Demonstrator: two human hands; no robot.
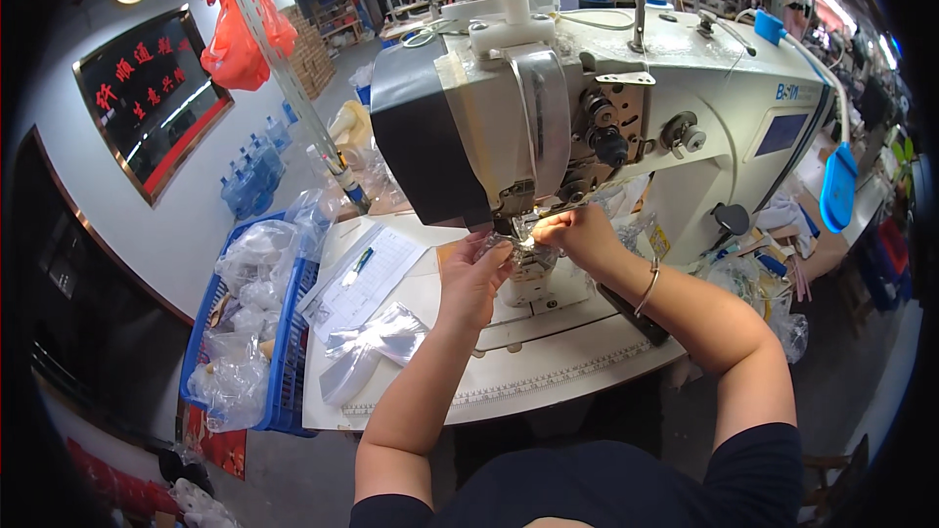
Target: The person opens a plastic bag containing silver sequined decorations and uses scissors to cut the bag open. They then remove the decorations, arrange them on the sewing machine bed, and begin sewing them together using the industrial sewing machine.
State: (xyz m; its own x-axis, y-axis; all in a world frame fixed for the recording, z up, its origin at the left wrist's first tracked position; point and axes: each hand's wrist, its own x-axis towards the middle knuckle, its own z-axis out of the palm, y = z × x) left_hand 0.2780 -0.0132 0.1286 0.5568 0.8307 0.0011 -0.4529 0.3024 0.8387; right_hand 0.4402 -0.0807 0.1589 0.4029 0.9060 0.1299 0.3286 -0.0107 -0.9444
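Observation:
A large white sewing machine (685, 88) stands before me, its lit needle area (518, 227) between my hands. Thumb and fingers of my left hand (473, 279) are pinched together just left of the needle. Close to the right of the needle, my right hand (579, 237) also has its fingers closed. A small shiny, see-through piece seems to lie between the fingertips, but the fingers and glare hide what it is. Below them stands the machine's narrow sewing post (533, 284). Clear plastic strips (377, 347) lie on the white table (548, 364), left of my left forearm.
Left of the table, a blue basket (293, 352) holds clear plastic bags. A written sheet (362, 279) with a pen lies near it. A measuring scale (558, 381) runs along the table's front edge. A red bag (249, 39) hangs from a metal post; more plastic (748, 284) lies at right.

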